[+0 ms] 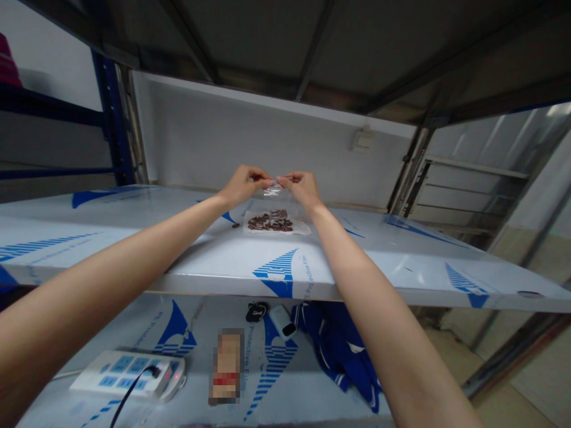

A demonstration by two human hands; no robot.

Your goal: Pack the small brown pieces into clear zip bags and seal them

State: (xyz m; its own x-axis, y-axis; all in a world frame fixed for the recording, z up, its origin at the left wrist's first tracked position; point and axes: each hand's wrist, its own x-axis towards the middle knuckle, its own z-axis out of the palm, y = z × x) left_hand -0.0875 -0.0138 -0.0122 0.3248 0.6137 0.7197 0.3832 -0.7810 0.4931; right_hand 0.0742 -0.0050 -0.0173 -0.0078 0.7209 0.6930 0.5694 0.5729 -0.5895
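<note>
My left hand (pixel 247 183) and my right hand (pixel 301 185) meet over the upper shelf, thumbs and fingers pinched on a small clear plastic bag (pixel 272 191). Just below the hands lie many small dark-brown pieces (pixel 270 222), shiny and capsule-like, gathered on or in something white and thin (pixel 302 227). Whether the clear plastic runs down around these pieces, I cannot tell. One loose brown piece (pixel 235 225) rests apart on the shelf, to the left of the pile.
The shelf (pixel 214 261) wears white-and-blue protective film. Below it, a lower shelf holds a power strip (pixel 120 373) with a plugged cable, a blurred-out item (pixel 228 362), a light-coloured device (pixel 282 321) and blue cloth (pixel 336 342). A dark shelf (pixel 267 47) hangs overhead, and a metal post (pixel 408 169) stands right.
</note>
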